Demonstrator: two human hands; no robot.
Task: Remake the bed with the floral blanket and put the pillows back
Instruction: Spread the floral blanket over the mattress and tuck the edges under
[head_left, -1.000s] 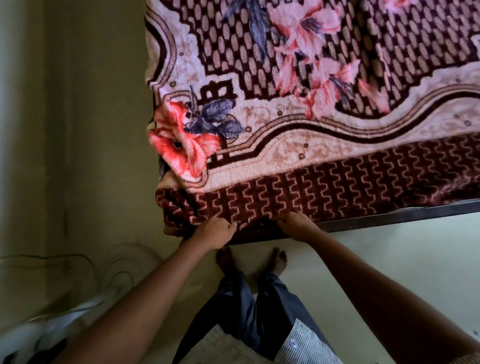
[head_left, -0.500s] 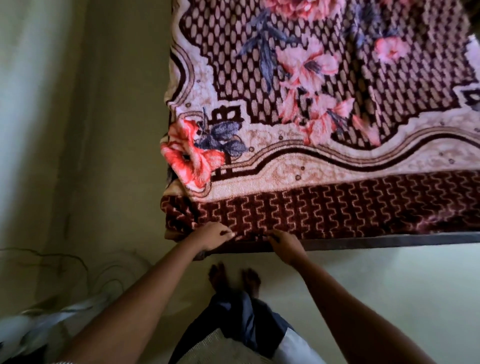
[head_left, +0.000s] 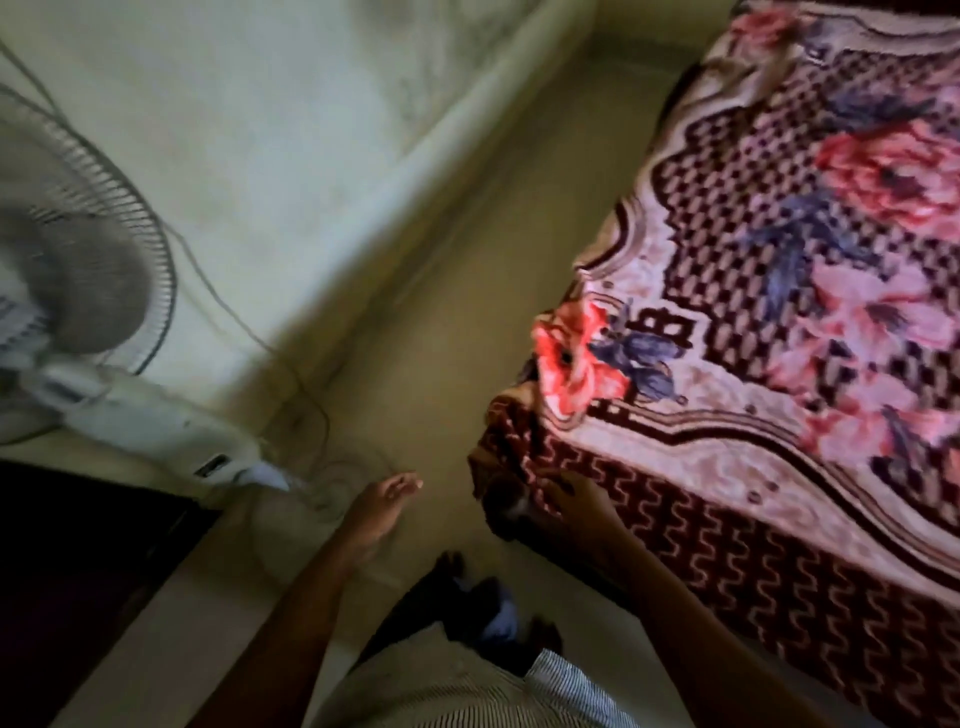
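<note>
The floral blanket (head_left: 769, 322), maroon and cream with pink and red flowers, lies spread over the bed at the right, and its zigzag border hangs down the near side. My right hand (head_left: 576, 501) rests on that hanging border at the bed's near left corner, fingers lying on the cloth. My left hand (head_left: 382, 506) hangs in the air to the left of the corner, fingers straight and apart from the blanket, holding nothing. No pillows are in view.
A white standing fan (head_left: 78, 291) stands at the left against the pale wall, its cord (head_left: 291, 364) trailing across the floor. A dark piece of furniture (head_left: 78, 561) fills the lower left. Bare floor (head_left: 441, 312) runs between wall and bed. My feet (head_left: 467, 587) stand by the corner.
My left hand has let go of the blanket's edge and swung out to the left. My right hand stays at the corner. The view has turned left, bringing the fan in.
</note>
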